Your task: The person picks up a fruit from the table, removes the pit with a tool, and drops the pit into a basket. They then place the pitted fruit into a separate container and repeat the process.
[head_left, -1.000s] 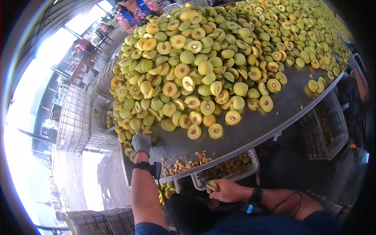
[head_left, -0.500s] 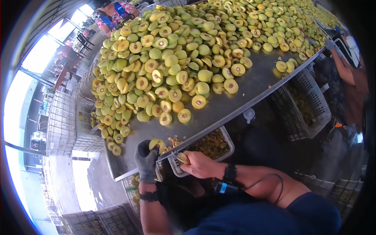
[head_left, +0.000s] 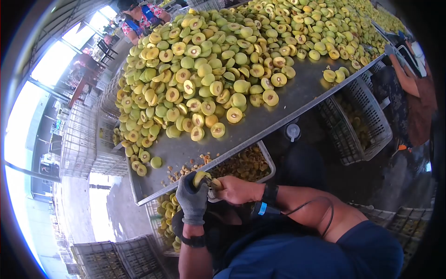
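Observation:
My left hand, in a grey glove, is closed around a yellow-green plum half just off the metal table's near edge. Right beside it, my bare right hand pinches a small pale-brown object against the fruit; whether this is a tool handle I cannot tell. Brown pit scraps lie on the table just beyond the glove. Below the edge, a pale bin contains brown scraps, and more fruit halves show left of my glove.
A large heap of halved plums covers much of the metal table. Crates stand at right, near another person's arm. More crates are stacked at left. Another person is beyond the heap.
My left hand has come right and toward me with a plum half, meeting my right hand. A green half now lies on the table's left part, and more pit scraps show.

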A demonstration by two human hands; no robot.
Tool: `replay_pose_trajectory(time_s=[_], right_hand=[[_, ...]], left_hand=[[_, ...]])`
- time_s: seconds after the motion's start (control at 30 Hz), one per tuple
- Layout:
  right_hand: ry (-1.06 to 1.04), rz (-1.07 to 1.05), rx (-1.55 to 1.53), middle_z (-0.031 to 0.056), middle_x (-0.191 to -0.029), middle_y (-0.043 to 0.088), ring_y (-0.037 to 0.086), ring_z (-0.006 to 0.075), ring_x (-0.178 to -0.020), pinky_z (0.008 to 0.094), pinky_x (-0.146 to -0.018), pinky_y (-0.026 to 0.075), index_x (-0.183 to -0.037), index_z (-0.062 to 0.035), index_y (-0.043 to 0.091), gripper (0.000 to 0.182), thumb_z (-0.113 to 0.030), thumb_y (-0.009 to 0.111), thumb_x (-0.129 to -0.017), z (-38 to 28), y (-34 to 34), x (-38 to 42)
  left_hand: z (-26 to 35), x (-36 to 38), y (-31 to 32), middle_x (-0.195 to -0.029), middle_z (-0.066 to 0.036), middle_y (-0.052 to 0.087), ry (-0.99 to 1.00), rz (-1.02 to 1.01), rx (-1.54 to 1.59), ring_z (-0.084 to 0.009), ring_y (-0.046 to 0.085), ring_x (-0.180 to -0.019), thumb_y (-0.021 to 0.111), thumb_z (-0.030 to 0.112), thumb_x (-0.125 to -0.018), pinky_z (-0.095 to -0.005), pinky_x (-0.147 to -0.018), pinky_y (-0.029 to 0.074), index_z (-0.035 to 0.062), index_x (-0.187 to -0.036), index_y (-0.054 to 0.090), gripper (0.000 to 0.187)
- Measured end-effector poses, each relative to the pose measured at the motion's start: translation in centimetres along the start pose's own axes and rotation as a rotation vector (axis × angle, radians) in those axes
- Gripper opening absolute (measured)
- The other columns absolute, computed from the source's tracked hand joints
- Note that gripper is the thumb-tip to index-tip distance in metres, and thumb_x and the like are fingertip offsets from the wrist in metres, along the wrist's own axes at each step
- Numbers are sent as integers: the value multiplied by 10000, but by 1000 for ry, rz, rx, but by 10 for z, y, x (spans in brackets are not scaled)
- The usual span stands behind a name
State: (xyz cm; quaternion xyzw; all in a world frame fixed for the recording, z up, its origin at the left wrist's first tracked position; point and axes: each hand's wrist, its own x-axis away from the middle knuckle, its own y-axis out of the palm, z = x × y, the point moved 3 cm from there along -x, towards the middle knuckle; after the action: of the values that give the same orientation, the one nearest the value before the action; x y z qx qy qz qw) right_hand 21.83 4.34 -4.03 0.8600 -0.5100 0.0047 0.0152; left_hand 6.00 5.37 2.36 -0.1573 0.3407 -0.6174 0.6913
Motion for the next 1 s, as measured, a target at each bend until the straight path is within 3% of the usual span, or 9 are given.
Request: replay_pose_trajectory(time_s=[0.13, 0.23, 0.33, 0.43, 0.53, 0.73, 0.83, 0.93, 1.0], right_hand=[[54, 215, 219, 254, -933, 710, 702, 436, -919, 482, -796, 537, -1056, 22, 600, 202, -149, 628, -953, -15, 1, 11], [63, 192, 214, 234, -933, 715, 706, 403, -882, 466, -792, 541, -1057, 14, 602, 195, -145, 637, -948, -8, 2, 7], [269, -225, -172, 256, -968, 710, 700, 433, -915, 477, -804, 542, -1058, 10, 594, 199, -148, 642, -947, -3, -6, 0], [-114, -18, 28, 312, -935, 686, 661, 513, -951, 514, -783, 541, -1053, 3, 591, 185, -155, 621, -961, -17, -1, 7], [-46, 163, 183, 297, -905, 690, 675, 501, -920, 510, -776, 543, -1050, 7, 591, 187, -158, 615, -963, -19, 4, 13], [135, 167, 353, 327, -974, 674, 656, 510, -978, 516, -800, 538, -1052, 18, 590, 200, -146, 628, -945, -21, 0, 10], [-253, 179, 259, 178, -762, 664, 673, 370, -669, 439, -608, 504, -1015, 4, 563, 190, -175, 622, -988, -13, 3, 7], [170, -249, -298, 99, -833, 683, 661, 211, -701, 365, -643, 530, -1072, -14, 620, 177, -180, 621, -1012, -16, 2, 11], [235, -263, -289, 38, -831, 649, 597, 121, -713, 307, -638, 503, -1101, -21, 635, 191, -196, 606, -1031, -30, -2, 15]], left_hand=[[4, 3, 3, -954, -111, 728, 45, 63, -58, -196, 691, -868, 786, 49, -799, -338, -836, 551, 13, -1081, 711, 293], [0, 5, 5, -952, -114, 728, 4, 54, -52, -209, 696, -865, 791, 55, -802, -342, -837, 552, 19, -1077, 713, 288], [4, 2, 0, -957, -111, 728, 19, 29, -123, -218, 702, -874, 789, 65, -807, -344, -843, 553, 25, -1070, 716, 276], [3, 9, -2, -962, -110, 728, 19, 62, -62, -220, 704, -881, 788, 76, -809, -345, -848, 552, 28, -1061, 718, 266], [2, 19, -1, -959, -104, 727, 11, 147, -53, -210, 699, -878, 781, 67, -808, -342, -847, 551, 26, -1059, 717, 263], [9, 17, 0, -949, -81, 720, -91, 93, 68, -171, 677, -874, 741, 23, -801, -325, -847, 547, 8, -1065, 708, 267], [9, 17, -1, -941, -77, 713, -99, 70, 116, -159, 670, -875, 722, 13, -804, -318, -841, 546, -7, -1058, 702, 256], [9, 18, 0, -953, -73, 707, -124, 28, 155, -152, 666, -887, 704, 14, -815, -316, -839, 546, -16, -1061, 696, 248], [10, 17, -2, -984, -69, 705, -117, -1, 113, -143, 662, -909, 682, 19, -832, -317, -838, 546, -16, -1075, 689, 245]])
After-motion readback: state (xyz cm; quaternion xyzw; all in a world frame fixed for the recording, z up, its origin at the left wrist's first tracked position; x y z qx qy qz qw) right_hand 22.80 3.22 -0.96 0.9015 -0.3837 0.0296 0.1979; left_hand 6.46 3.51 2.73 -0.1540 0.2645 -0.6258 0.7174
